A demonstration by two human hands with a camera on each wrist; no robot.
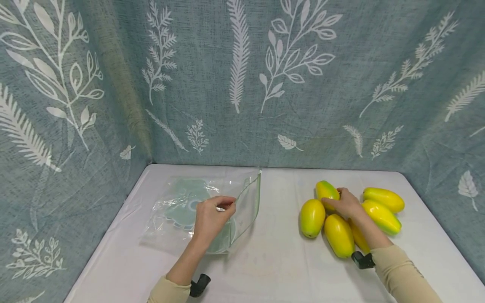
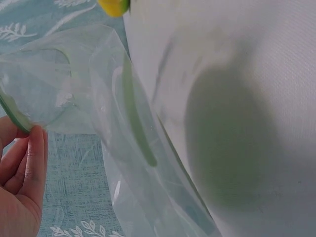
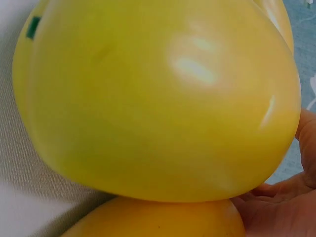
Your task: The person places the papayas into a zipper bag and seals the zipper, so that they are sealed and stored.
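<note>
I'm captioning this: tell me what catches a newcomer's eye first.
Bright yellow fruits stand out first, clustered on the right of the white table, the right hand on one. Next comes the clear bag at left, its edge pinched by the left hand. A leaf-patterned teal curtain hangs behind.

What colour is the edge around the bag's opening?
Green. The clear bag has a green opening edge, which shows best in the head view.

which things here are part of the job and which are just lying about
Part of the job:
bag, edge pinched in the left grip
fruit, one in the right grip

Just background:
curtain
table
</note>
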